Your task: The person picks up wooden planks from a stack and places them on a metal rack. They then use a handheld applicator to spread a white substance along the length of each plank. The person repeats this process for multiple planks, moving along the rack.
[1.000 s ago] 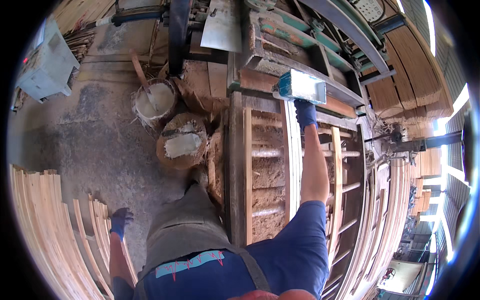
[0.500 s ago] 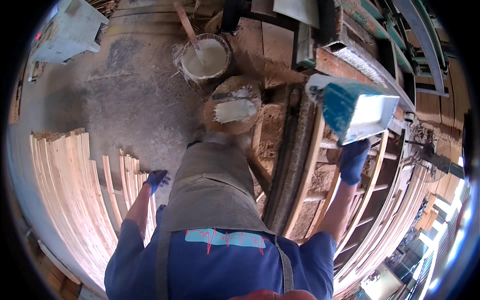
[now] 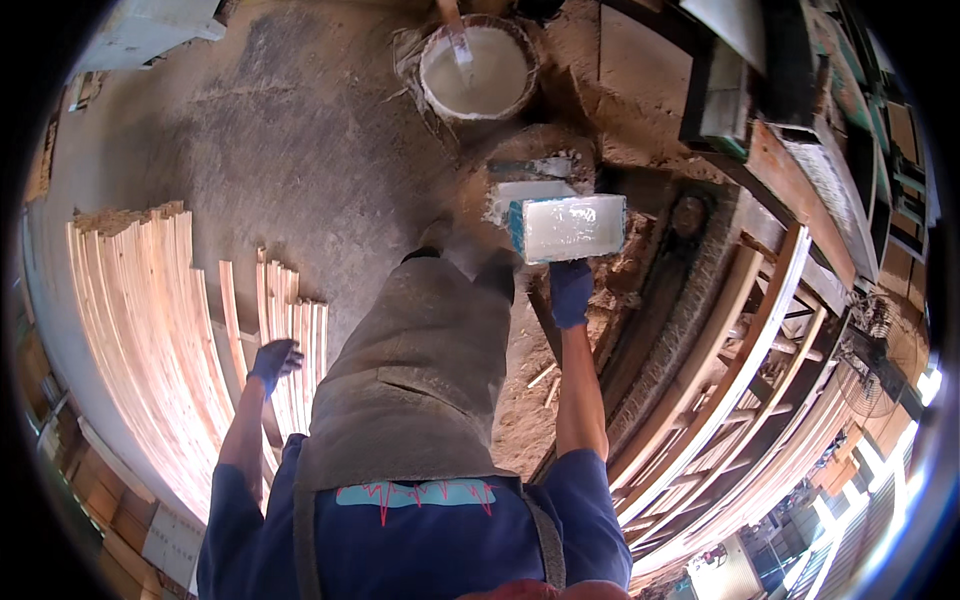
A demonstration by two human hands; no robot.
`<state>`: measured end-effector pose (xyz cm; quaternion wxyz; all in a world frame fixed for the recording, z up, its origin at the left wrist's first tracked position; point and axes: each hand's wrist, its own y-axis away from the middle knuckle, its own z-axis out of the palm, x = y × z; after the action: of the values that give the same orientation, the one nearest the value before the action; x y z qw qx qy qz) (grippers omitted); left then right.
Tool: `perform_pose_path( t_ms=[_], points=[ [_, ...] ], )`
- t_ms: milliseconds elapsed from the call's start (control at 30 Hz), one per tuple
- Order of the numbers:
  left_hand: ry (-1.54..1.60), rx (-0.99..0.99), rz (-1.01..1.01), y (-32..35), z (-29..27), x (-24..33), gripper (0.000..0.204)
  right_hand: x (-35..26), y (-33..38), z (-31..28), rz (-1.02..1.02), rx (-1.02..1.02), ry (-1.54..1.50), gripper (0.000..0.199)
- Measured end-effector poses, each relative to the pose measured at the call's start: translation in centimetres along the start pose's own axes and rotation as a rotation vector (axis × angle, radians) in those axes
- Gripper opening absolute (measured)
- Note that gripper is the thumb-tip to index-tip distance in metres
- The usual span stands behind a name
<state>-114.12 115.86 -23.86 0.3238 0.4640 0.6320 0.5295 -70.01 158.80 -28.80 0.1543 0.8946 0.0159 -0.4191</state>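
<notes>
Gloved in dark blue, my right hand point(image 3: 571, 292) grips a rectangular blue container point(image 3: 573, 228) at its near side. Its broad white face is turned toward me and looks wet and shiny; I cannot tell how full it is. Partly covered by the container, a pale rectangular piece point(image 3: 520, 189) lies on a round, dusty stand point(image 3: 573, 150). My left hand point(image 3: 275, 362), also gloved, hangs over short wooden strips point(image 3: 300, 325) with fingers apart and nothing held. Beyond the stand, a bucket point(image 3: 484, 117) contains whitish liquid, with a wooden paddle point(image 3: 454, 32) leaning in it.
Long wooden boards point(image 3: 140, 320) are stacked at the left. On the right run a conveyor frame point(image 3: 690, 390) with rollers and wooden strips, and dusty machine beams point(image 3: 805, 190). A fan point(image 3: 865, 385) stands at far right. Sawdust covers the floor point(image 3: 330, 130) in places.
My right hand has swung the blue container leftward from above the conveyor frame to the stand. The left hand has shifted slightly left. My view has turned, so the bucket sits farther right.
</notes>
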Motion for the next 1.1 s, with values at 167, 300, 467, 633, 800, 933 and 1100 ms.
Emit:
perform_pose_path(
  t_ms=[167,300,467,633,800,933,1100],
  points=[
    [-0.033,0.081,-0.14,2.2,0.0,-4.6,0.039,2.1,-2.2,3.4,-0.004,0.054,-0.042,0.025],
    [-0.017,0.03,0.05,2.6,0.5,0.1,0.038,5.7,-2.5,5.9,-0.086,-0.079,0.65,0.029],
    [-0.078,-0.062,0.113,-0.7,4.1,8.3,0.035,-1.6,-0.7,1.2,0.31,-0.172,0.326,0.041],
    [-0.481,-0.703,1.183,10.2,20.6,24.1,0.031,2.1,11.3,-2.8,-0.06,0.092,0.608,0.036],
    [-0.938,-1.458,2.112,41.7,38.2,24.8,0.027,-1.7,27.1,-7.9,0.185,0.195,0.029,0.025],
    [-0.997,-2.194,2.302,56.2,41.1,9.7,0.033,-8.3,38.1,-14.5,0.411,0.38,-0.288,0.025],
    [-1.563,-2.485,1.393,61.4,44.4,1.0,0.041,-4.4,52.2,-21.1,0.452,0.889,-0.703,0.018]
  ],
)
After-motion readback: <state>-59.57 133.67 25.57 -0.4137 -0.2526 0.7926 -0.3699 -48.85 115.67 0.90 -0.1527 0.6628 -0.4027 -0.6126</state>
